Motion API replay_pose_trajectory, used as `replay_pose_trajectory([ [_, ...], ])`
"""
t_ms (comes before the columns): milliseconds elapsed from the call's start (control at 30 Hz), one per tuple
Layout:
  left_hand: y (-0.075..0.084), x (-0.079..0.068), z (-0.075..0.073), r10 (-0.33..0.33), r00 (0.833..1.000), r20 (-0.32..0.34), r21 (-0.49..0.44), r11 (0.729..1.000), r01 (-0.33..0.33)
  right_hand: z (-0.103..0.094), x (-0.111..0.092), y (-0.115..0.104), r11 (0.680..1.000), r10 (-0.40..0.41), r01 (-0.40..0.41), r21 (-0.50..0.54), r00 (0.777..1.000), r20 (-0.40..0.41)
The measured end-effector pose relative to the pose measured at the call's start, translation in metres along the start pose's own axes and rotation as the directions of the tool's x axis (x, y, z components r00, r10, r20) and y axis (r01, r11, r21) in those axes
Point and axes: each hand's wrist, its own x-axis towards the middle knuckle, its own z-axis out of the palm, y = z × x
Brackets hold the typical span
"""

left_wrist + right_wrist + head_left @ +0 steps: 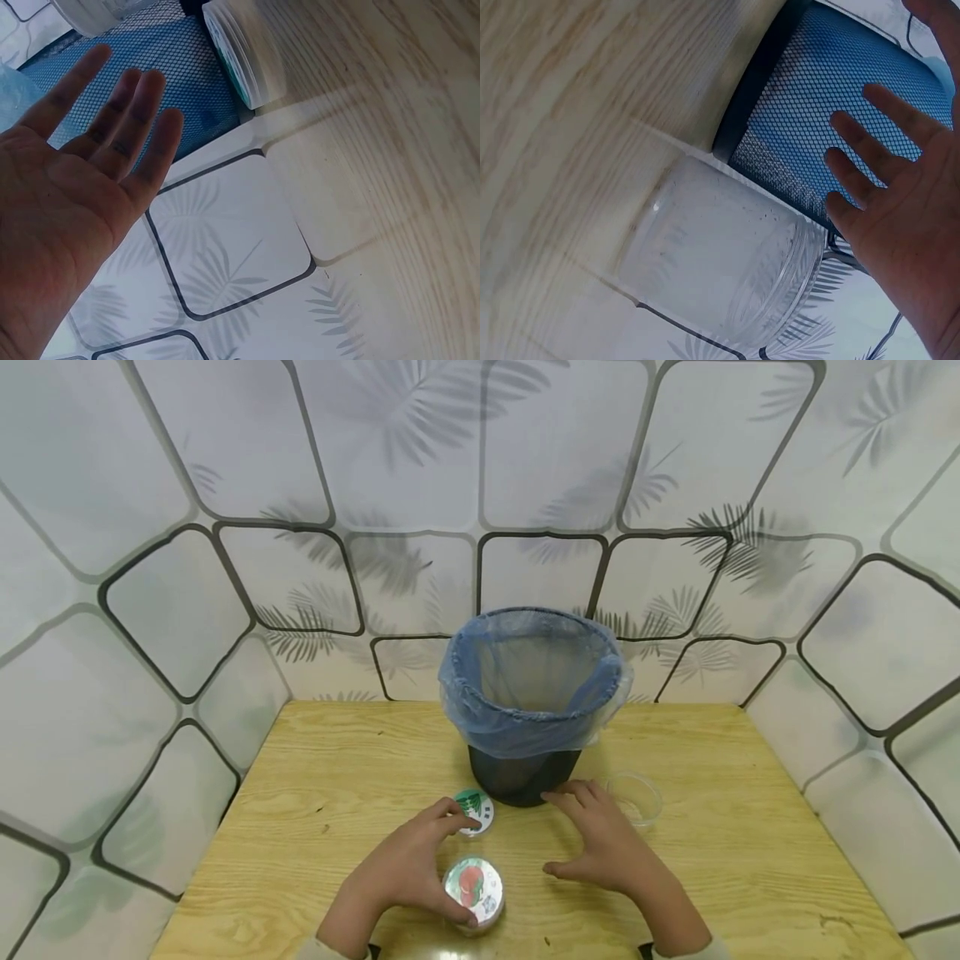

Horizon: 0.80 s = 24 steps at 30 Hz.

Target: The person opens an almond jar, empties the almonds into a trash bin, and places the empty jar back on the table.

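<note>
A round tub [474, 893] with a red fruit picture on its top stands in front, between the hands. My left hand [405, 872] is beside it, its thumb overlapping the top's near edge in the head view. The left wrist view shows the fingers [142, 112] of that hand extended and spread. Behind the tub lies a round green-and-white lid [483, 810], partly overlapped by the left fingertips. My right hand [600, 839] hovers spread near the bin's base, holding nothing. A clear, lidless jar [720, 247] stands just beyond it.
A dark mesh bin [517, 777] lined with a blue plastic bag [517, 735] stands at the back of the wooden table [337, 777]. Patterned wall panels [420, 568] enclose the table behind and on both sides.
</note>
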Motion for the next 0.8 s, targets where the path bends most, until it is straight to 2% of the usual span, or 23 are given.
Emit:
replay_pose_trajectory([
  [133, 0.0, 0.001, 0.001, 0.012, 1.0, -0.002, 0.006, 1.0, -0.012, 0.003, 0.001, -0.005, 1.0, -0.006, 0.006, 0.011, 1.0, 0.025],
  [333, 0.001, 0.002, 0.001, 0.023, 1.0, -0.004, 0.001, 1.0, -0.023, 0.009, 0.004, -0.011, 0.998, -0.061, 0.06, 0.014, 0.997, 0.041],
  [600, 0.003, 0.002, 0.003, 0.043, 0.999, -0.014, 0.027, 0.999, -0.042, 0.017, 0.007, -0.019, 0.996, -0.074, 0.066, 0.055, 0.986, 0.152],
  [800, 0.003, 0.002, 0.004, 0.05, 0.999, -0.004, 0.006, 0.999, -0.05, 0.025, 0.007, -0.023, 0.994, -0.096, 0.083, 0.075, 0.977, 0.19],
])
